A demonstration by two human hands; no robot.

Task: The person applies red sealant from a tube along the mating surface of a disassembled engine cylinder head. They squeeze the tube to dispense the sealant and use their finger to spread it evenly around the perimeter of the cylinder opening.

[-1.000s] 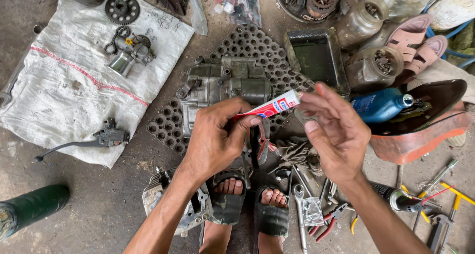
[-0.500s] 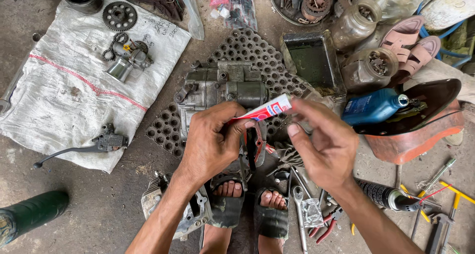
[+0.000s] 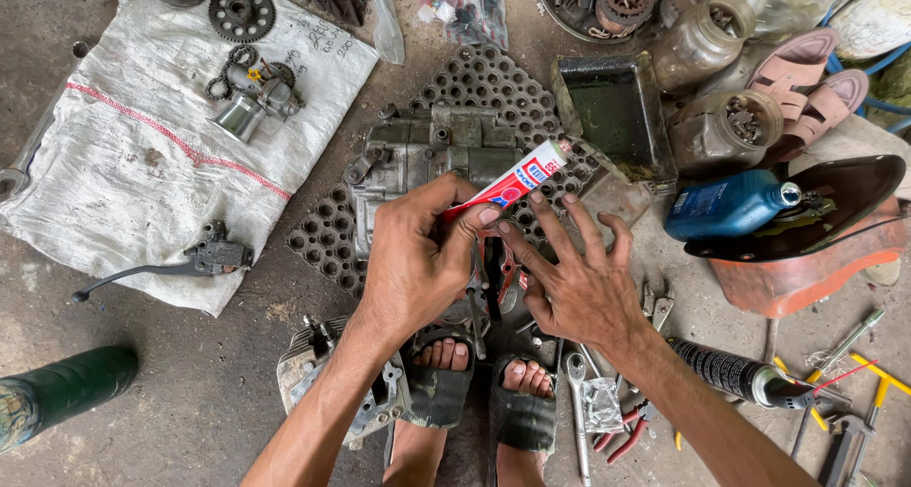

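Right hand [image 3: 579, 288] dropped off red-and-white sealant tube [image 3: 512, 181], fingers now spread; left hand [image 3: 418, 259] pinched tube over grey metal engine casing [image 3: 427, 155].

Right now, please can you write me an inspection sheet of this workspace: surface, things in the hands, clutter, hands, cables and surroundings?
Surface: stained grey concrete floor; white woven sack spread at left; perforated dark rubber mat in the centre.
Job's things: red and white squeeze tube, pointing up and right; grey metal engine casing on the mat beneath it.
Clutter: toothed steel sprocket, black brake lever, blue oil bottle, black spray can, spanners and red-handled pliers.
Grippers: left hand grips the tube; right hand open, fingertips at the tube's lower end.
Cables: nothing seen.
Surroundings: pink sandals, glass jars of small parts, the person's own sandalled feet.
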